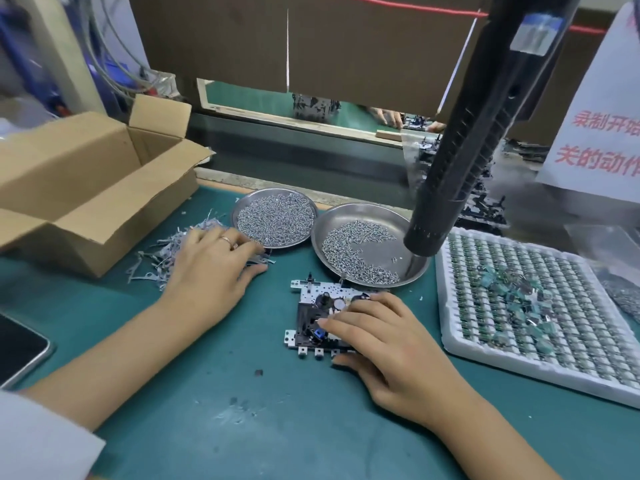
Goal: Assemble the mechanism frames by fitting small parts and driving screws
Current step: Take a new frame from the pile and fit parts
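mechanism frame (313, 318) sits on the green mat (214, 393) under our right hand (388, 344), fingers spread and pressing it flat. our left hand (211, 268) rests with fingers relaxed on the metal strips (162, 258), likely picking one to fit. next comes a clean pinch. frame looks white metal, black parts, blue piece.

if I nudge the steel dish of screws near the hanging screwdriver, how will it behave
The right steel dish would probably slide easily on the green mat, being smooth. Its loose screws sit heaped on one side, so they would likely shift or roll. The shallow rim might spill some if tipped.
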`<state>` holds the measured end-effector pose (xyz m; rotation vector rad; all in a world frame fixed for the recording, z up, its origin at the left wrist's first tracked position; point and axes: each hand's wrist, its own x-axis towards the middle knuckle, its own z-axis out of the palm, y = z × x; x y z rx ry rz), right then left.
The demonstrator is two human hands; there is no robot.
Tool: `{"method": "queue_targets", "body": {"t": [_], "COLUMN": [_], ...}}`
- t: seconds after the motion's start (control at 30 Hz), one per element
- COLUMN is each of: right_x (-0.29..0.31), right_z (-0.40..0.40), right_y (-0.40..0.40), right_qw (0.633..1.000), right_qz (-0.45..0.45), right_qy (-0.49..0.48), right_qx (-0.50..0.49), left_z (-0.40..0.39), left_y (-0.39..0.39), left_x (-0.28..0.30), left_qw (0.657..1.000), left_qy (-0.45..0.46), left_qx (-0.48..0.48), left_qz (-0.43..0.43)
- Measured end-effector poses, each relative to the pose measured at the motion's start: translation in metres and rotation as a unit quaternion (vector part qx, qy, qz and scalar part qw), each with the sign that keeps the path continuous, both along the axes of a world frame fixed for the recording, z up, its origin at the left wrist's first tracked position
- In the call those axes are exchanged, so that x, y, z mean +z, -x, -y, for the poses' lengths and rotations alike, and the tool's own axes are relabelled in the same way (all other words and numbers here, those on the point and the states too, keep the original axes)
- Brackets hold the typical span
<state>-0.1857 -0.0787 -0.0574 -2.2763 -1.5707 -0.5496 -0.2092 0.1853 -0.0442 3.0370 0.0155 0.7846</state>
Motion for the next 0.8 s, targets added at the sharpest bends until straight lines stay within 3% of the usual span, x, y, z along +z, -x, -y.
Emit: {"method": "queue_targets", "body": {"t": [0.13, 0.27, 0.43, 0.63, 0.8], "right_x": [-0.0014, 0.0001, 0.0005, 0.0013, 0.0012], "right_z": [-0.0010, -0.0004, 0.0000, 0.0004, 0.0001], "right_y": [0.0007, 0.0009, 0.0012, 0.0021, 0.0018], "right_qw": [1.000, 0.999, 0.998, 0.997, 0.997], "right_qz": [-0.020, -0.039, -0.046, -0.064, -0.070], "right_qy": [-0.010, -0.020, -0.029, -0.037, -0.042], "right_qx": [0.000, -0.003, -0.002, -0.004, -0.002], "left_z": [0.0026, 0.0044, 0.0047, 0.0013, -0.0019], "left_y": [-0.0069, -0.0053, -0.0011, -0.0039, -0.0052], "left_x": [0.0010, 0.0027, 0.0020, 0.0038, 0.0044], "left_qw": [1.000, 0.997, 0.994, 0.966, 0.949], "left_qy": [0.000, 0.078, 0.101, 0.259, 0.312], "left_qx": [-0.009, 0.015, 0.004, -0.006, -0.030], "left_qz": [0.023, 0.017, 0.035, 0.025, 0.034]}}
